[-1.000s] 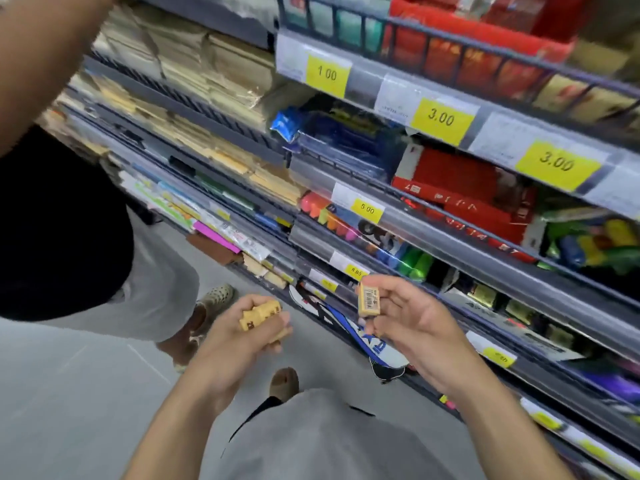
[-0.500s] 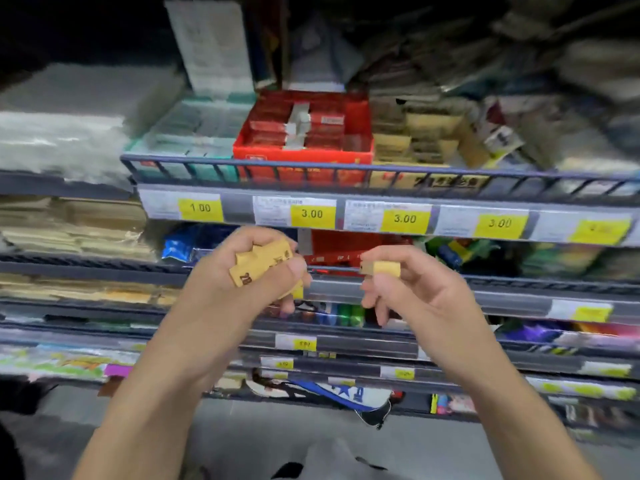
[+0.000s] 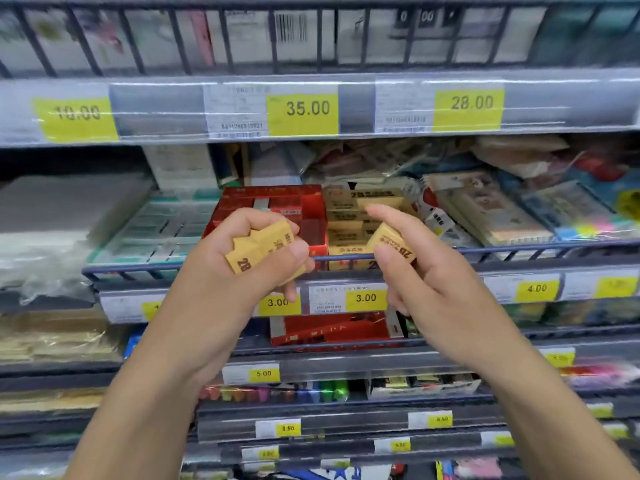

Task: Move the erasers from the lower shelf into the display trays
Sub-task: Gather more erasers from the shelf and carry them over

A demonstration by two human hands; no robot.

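Fingers (image 3: 381, 216) of the right hand (image 3: 426, 282) pinch one tan eraser (image 3: 391, 245) just before the tan display tray (image 3: 356, 223); left hand (image 3: 239, 265) curls around several erasers (image 3: 259, 249), left of that tray, before the red tray (image 3: 311, 209).

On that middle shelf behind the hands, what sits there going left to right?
Teal tray → red tray → tan tray of erasers → loose stationery packs. In front: left hand with several erasers, right hand with one.
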